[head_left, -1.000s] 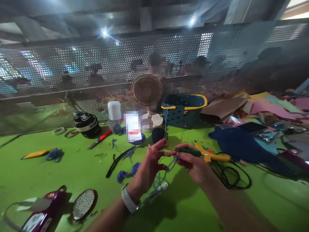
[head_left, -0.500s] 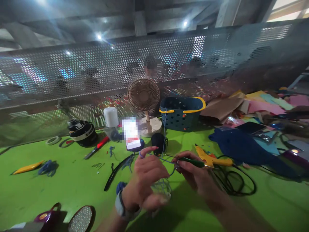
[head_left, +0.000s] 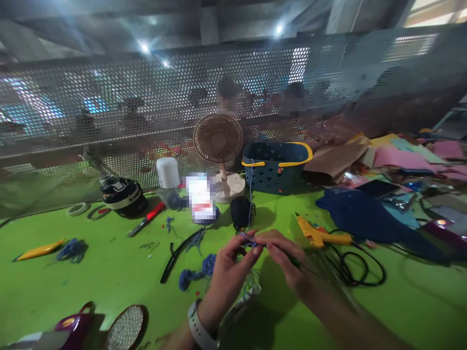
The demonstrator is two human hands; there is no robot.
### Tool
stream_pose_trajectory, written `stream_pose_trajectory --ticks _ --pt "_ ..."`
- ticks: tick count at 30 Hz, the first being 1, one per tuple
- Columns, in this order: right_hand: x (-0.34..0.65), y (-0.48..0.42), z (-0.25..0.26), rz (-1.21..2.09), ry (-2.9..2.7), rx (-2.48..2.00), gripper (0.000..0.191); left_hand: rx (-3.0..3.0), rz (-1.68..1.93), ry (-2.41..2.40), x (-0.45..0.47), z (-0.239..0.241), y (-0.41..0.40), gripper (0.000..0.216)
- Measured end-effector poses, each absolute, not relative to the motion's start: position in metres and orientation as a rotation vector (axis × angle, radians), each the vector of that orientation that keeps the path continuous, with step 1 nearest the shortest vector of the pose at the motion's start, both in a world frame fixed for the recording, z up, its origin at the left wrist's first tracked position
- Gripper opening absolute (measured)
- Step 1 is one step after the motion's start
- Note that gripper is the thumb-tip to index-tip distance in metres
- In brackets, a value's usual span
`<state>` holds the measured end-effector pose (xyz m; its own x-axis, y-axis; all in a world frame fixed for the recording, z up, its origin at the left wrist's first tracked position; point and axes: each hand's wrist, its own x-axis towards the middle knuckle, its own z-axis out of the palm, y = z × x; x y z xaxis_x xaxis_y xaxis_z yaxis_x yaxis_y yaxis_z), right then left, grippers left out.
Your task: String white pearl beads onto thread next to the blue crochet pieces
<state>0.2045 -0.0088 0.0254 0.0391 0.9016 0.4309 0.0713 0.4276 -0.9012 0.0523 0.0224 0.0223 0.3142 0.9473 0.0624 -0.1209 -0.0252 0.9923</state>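
Note:
My left hand (head_left: 229,272), with a pale watch on its wrist, pinches a small piece of blue yarn work (head_left: 252,242) between thumb and fingers. Close against it, my right hand (head_left: 290,255) is closed around a crochet hook (head_left: 294,261) with a dark green handle; its tip is hidden at the yarn. A blue yarn strand (head_left: 250,189) runs from the basket (head_left: 275,172) down to my fingers. Below the hands lies a partly hidden tangle of pale threads (head_left: 254,279). Blue crocheted pieces (head_left: 197,274) rest left of my left hand.
Behind the hands stand a fan (head_left: 219,138), a bright phone (head_left: 200,199) and a dark ball (head_left: 240,214). A yellow glue gun (head_left: 317,234) with its cord lies right, near blue cloth (head_left: 357,218). A red-handled knife (head_left: 148,218) and yellow cutter (head_left: 40,251) lie left.
My left hand has turned and its raised index finger has come down, pinching the yarn work. Both hands have come together. The blue pieces beside my left hand show more fully.

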Motion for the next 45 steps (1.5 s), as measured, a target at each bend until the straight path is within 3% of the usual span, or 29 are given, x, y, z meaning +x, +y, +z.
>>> stream_pose_trajectory --ticks 6,11,22,38,45 --pt "0.201 -0.010 0.024 0.633 -1.497 -1.004 0.025 0.933 1.003 0.828 0.045 0.028 0.017 0.041" --pt "0.196 -0.011 0.030 0.564 -1.532 -1.020 0.020 0.781 1.079 0.839 0.037 0.029 0.011 0.032" --pt "0.187 -0.018 0.042 0.970 -1.368 -1.154 0.013 0.842 1.161 0.737 0.032 0.017 0.004 0.047" --pt "0.192 -0.014 0.038 0.817 -1.565 -1.088 0.011 0.913 1.103 0.809 0.026 0.025 0.006 0.064" --pt "0.200 -0.011 0.022 0.643 -1.759 -1.123 0.020 0.976 1.067 0.888 0.022 0.017 0.011 0.073"
